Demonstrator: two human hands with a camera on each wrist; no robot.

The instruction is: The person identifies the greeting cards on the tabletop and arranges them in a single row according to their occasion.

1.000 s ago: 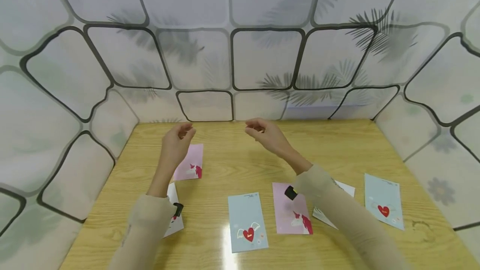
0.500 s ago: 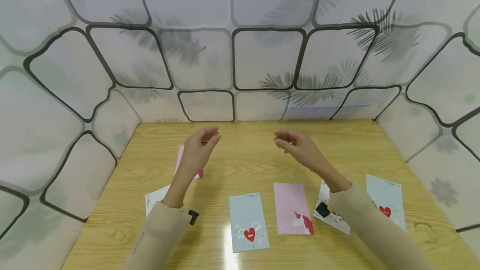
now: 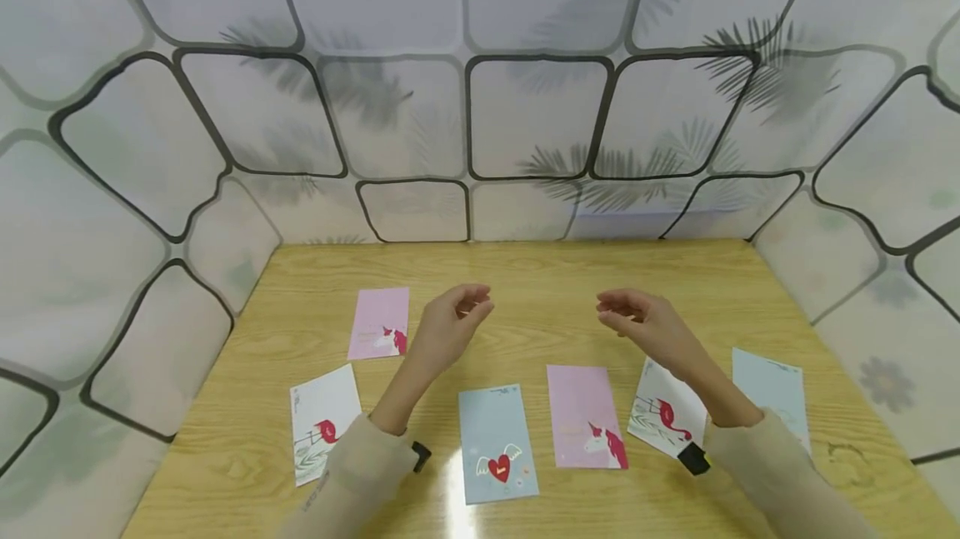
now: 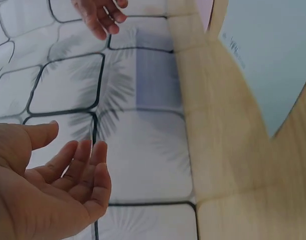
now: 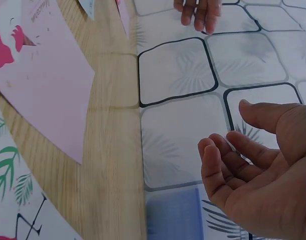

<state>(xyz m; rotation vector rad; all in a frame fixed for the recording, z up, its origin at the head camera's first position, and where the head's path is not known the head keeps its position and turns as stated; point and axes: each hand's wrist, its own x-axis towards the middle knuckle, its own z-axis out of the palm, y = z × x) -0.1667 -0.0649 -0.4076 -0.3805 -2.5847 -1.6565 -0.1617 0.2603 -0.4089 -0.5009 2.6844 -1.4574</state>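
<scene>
My left hand (image 3: 450, 326) hovers above the table's middle with fingers loosely bent and nothing in them; the left wrist view shows its palm (image 4: 52, 195) bare. Facing it, my right hand (image 3: 648, 326) is likewise loosely curved, holding nothing, its palm (image 5: 273, 190) visible in the right wrist view. Below and between them lie a blue card with a winged heart (image 3: 497, 443) and a pink unicorn card (image 3: 587, 418). Beneath the right wrist is a white flamingo card (image 3: 667, 410), partly covered by the arm. Another white flamingo card (image 3: 326, 418) lies left of the left forearm.
A second pink unicorn card (image 3: 378, 322) lies at the back left. At the far right, a second blue card (image 3: 771, 385) is partly hidden by the right sleeve. Patterned fabric walls (image 3: 536, 118) enclose the wooden table (image 3: 525, 272) at the back and sides.
Both hands have moved to the right and nearer, drawing somewhat farther apart. The left flamingo card and pink card behind it are more exposed; the right arm covers more of the far-right blue card.
</scene>
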